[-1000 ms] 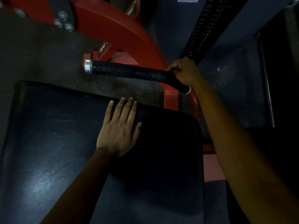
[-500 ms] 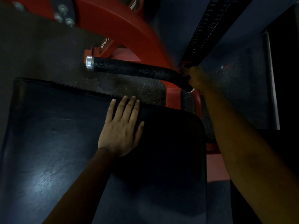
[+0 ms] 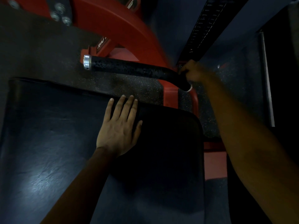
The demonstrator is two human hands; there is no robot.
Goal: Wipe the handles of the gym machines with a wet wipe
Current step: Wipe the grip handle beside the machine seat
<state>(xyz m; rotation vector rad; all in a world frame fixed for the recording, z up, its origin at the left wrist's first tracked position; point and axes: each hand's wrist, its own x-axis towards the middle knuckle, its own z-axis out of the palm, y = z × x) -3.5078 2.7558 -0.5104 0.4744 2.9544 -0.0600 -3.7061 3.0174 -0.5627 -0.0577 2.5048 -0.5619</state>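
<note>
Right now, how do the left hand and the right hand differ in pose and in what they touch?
The left hand lies flat with straight fingers; the right hand has its fingers curled. The left hand rests on the black seat pad; the right hand is at the bent near end of the black handle. The left hand is lit and sharp; the right hand is dark and blurred, so no wipe can be made out. Both are bare.
</note>
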